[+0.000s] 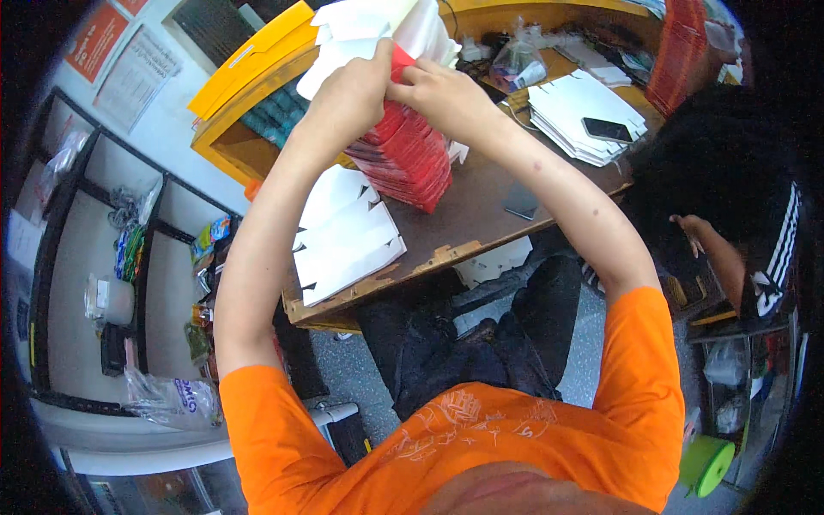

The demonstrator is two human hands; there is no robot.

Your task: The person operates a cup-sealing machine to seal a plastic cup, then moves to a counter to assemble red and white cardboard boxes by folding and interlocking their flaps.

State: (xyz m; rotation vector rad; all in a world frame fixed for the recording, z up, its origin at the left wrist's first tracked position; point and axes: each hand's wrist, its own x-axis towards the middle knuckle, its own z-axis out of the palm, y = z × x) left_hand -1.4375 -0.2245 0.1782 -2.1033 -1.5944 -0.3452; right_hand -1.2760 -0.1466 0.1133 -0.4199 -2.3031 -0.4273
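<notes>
Where a red stack (405,159) stands, left hand (350,93) and right hand (445,96) pinch a red piece (401,58), grip closed.

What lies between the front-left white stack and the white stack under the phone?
Head view: red stack, then brown desk with a dark slab towards its front; right forearm crosses above.

A white wall (178,113) is bearing an orange poster (97,41) and a white printed sheet (133,77), while a dark-framed shelving unit (73,296) is standing along the left. A brown worktop (475,210) with yellow edging is standing above a speckled grey floor (375,378), and cool light is filling the room.
</notes>
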